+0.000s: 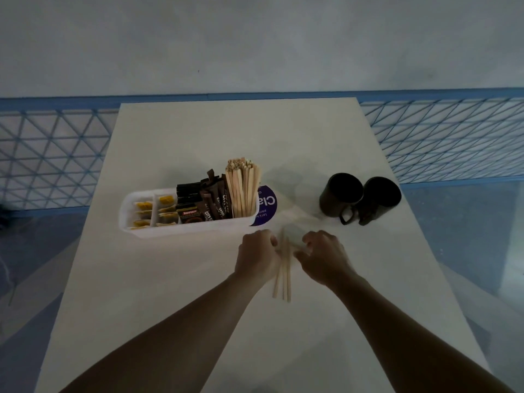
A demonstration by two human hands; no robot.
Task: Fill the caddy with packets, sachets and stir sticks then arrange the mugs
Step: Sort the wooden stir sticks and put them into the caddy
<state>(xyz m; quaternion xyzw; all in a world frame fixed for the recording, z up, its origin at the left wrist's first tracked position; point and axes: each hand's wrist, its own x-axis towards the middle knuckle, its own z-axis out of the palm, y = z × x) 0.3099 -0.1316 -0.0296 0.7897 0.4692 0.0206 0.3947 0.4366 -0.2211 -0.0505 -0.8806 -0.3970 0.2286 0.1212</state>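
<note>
A white caddy [147, 232] stands left of centre on the table. It holds yellow sachets [154, 212], dark brown packets [208, 202] and an upright bunch of wooden stir sticks [243, 188]. A few loose stir sticks [283, 275] lie between my hands in front of the caddy. My left hand [256, 256] curls its fingers round them. My right hand [323, 255] has bent fingers at their far end; whether it grips them is blurred. Two black mugs [341, 195] [381, 194] stand touching at the right, handles toward me.
A purple round label [268, 205] lies on the white table [198, 293] behind the caddy's right end. A blue lattice railing [51, 154] runs along the table's far side, with floor beyond both side edges.
</note>
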